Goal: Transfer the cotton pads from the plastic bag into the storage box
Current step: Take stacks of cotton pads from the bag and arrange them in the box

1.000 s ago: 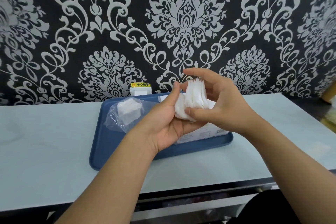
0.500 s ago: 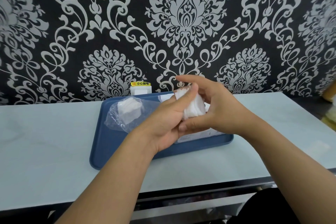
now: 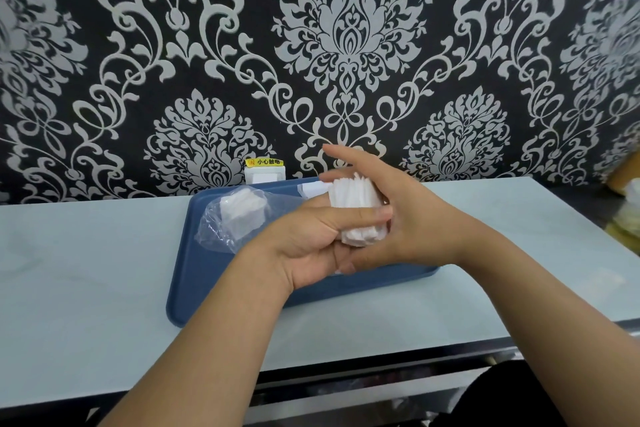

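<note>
A stack of white cotton pads point(image 3: 356, 208) stands on edge between both hands, above the blue tray point(image 3: 194, 274). My left hand point(image 3: 311, 239) grips the stack from the left, its thumb across the front. My right hand point(image 3: 398, 215) cups the stack from the right, fingers stretched over its top. A clear plastic bag point(image 3: 235, 215) with a few more pads inside lies on the tray's left half. The storage box point(image 3: 313, 189) is mostly hidden behind my hands; only a pale corner shows.
The tray lies on a pale blue table point(image 3: 86, 270) against a patterned black-and-silver wall. A white wall socket with a yellow warning label point(image 3: 265, 172) sits just behind the tray. Yellowish items point(image 3: 628, 215) sit at the far right edge.
The fanned pads have been pressed together into a tighter stack. My left thumb has moved across the front of it, and my right fingers have straightened over its top.
</note>
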Demonstrator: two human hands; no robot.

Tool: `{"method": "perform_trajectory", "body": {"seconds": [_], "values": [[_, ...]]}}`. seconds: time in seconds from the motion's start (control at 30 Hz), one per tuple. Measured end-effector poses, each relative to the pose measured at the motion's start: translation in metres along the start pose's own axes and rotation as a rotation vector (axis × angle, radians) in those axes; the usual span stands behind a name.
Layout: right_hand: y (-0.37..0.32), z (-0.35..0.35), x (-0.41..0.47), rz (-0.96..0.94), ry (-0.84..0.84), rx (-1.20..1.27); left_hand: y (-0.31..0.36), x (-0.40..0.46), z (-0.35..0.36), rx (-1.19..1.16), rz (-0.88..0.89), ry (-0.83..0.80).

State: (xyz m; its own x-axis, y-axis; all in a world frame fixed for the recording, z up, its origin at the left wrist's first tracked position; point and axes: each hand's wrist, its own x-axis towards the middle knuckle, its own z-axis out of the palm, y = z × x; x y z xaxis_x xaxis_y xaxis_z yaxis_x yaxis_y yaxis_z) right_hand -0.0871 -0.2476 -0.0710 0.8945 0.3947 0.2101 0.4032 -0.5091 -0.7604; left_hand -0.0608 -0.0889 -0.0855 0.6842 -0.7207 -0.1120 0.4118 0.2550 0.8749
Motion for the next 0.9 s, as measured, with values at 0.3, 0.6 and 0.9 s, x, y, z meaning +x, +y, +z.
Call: {"method": "perform_trajectory", "body": {"seconds": [0.3,0.6,0.9], "values": [[0.014,-0.016,0.002,0.174,0.143,0.306,0.005,0.020,-0.003,0.179,0.036,0.341],[0.006,0.015,0.024,0.324,0.402,0.494,-0.010,0.029,0.022,-0.009,0.315,0.543],[0.025,-0.028,0.009,0.405,0.347,0.523,-0.005,0.023,0.004,0.356,0.123,0.457]]}}
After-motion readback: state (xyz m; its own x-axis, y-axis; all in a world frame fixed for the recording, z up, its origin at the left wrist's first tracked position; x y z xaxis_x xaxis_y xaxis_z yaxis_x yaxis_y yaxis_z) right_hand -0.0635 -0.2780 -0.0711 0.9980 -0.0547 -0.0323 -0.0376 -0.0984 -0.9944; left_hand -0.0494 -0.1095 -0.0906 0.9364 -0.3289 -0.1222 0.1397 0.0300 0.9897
